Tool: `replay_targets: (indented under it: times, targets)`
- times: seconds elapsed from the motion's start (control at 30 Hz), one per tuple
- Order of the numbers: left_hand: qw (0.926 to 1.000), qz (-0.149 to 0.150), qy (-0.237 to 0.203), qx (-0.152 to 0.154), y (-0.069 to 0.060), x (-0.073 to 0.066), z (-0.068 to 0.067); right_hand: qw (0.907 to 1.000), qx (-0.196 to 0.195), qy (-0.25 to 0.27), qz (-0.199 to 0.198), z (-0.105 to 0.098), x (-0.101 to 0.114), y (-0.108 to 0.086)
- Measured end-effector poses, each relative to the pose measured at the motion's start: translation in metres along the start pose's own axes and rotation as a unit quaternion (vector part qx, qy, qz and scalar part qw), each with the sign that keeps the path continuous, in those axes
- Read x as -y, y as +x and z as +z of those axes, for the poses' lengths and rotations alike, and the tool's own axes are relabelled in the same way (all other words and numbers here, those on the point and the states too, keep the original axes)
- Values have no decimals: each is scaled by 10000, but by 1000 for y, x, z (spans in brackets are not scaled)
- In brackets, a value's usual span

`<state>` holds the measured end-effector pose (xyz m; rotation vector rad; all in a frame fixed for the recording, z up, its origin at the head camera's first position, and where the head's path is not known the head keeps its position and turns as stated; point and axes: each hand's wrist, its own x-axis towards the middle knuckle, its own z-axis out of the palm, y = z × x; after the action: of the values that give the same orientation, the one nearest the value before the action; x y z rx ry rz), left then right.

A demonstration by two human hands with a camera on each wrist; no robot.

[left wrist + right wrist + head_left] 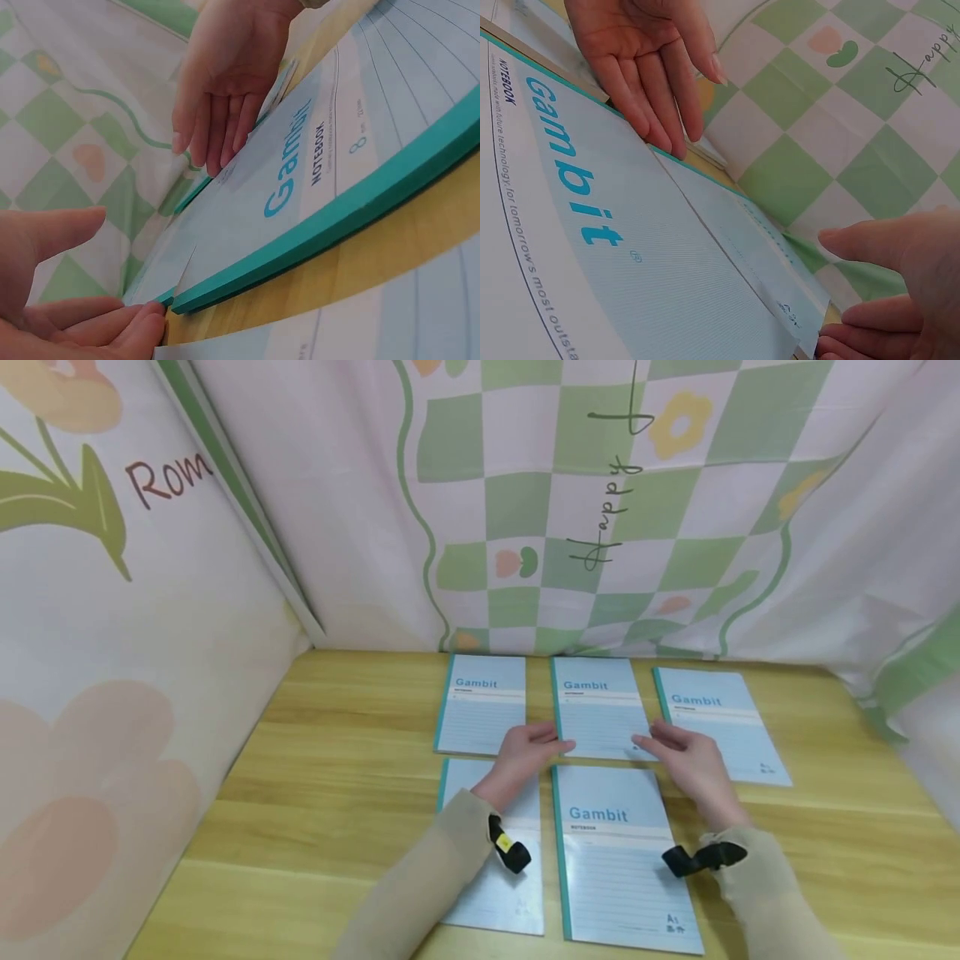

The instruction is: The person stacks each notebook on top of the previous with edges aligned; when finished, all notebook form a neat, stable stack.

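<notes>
Pale blue Gambit notebooks with teal spines lie flat. At the back middle notebook [600,714], my left hand [525,760] is beside the left edge, its thumb over the lower left corner. My right hand [696,770] is at its lower right, thumb over the corner and fingers between it and the back right notebook [720,727]. In the left wrist view, fingertips of the left hand [71,307] meet a teal spine. The right wrist view has the right hand [900,289] by a notebook corner, thumb raised. Both hands have relaxed, extended fingers; neither grips a notebook.
A front middle notebook [618,868] lies just below. The front left notebook [498,893] is partly under my left forearm, and a back left notebook [480,714] lies beside that hand. Patterned cloth [517,510] hangs behind the wooden table [300,827].
</notes>
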<state>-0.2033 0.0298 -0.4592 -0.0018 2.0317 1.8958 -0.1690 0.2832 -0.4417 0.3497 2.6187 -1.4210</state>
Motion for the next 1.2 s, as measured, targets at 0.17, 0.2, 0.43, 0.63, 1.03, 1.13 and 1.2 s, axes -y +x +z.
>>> replay_targets:
  times: [0.17,0.2,0.43,0.63,1.03,1.13,1.2]
  targets:
    - [9998,48,-161,-48,-1,0,3,10000,-33,-27,-22,2,-1,2]
    - [9999,37,-158,-56,-1,0,4,10000,-42,-28,-18,2,-1,2]
    - [9999,30,-26,-104,-5,-6,6,10000,-74,9,-42,2,-3,4]
    - [9997,35,-236,-101,-6,-10,6,10000,-36,39,-9,0,-5,4]
    - [9977,175,-630,-151,4,-5,4,9998,58,172,108,-1,-3,3]
    - [9969,193,-762,-49,6,-4,7,9996,114,204,128,-3,-4,3]
    - [9963,158,-844,23,7,-4,9,9996,136,209,100,-3,-3,3]
